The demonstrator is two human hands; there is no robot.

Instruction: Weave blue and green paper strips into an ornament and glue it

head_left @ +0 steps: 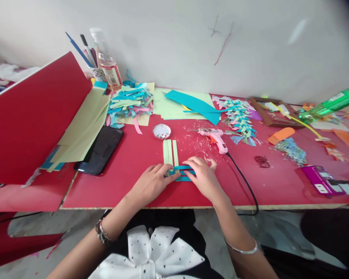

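Pale green paper strips (168, 152) lie upright side by side on the red table, and blue paper strips (185, 178) cross their lower ends. My left hand (151, 183) holds the crossing from the left, thumb and fingers closed on the strips. From the right, my right hand (206, 177) has its thumb and fingers closed on the blue strips. My fingers partly cover the place where the colours overlap, so how the strips pass over and under there is hard to make out. A pink glue gun (216, 138) rests just beyond my right hand.
A small round lid (162, 131) with tiny pieces sits beyond the strips. Cut strips (130, 101) are heaped at the back left, near a clear bottle (109, 64). A black phone (103, 149) lies left. The gun's black cord (244, 180) runs over the front edge.
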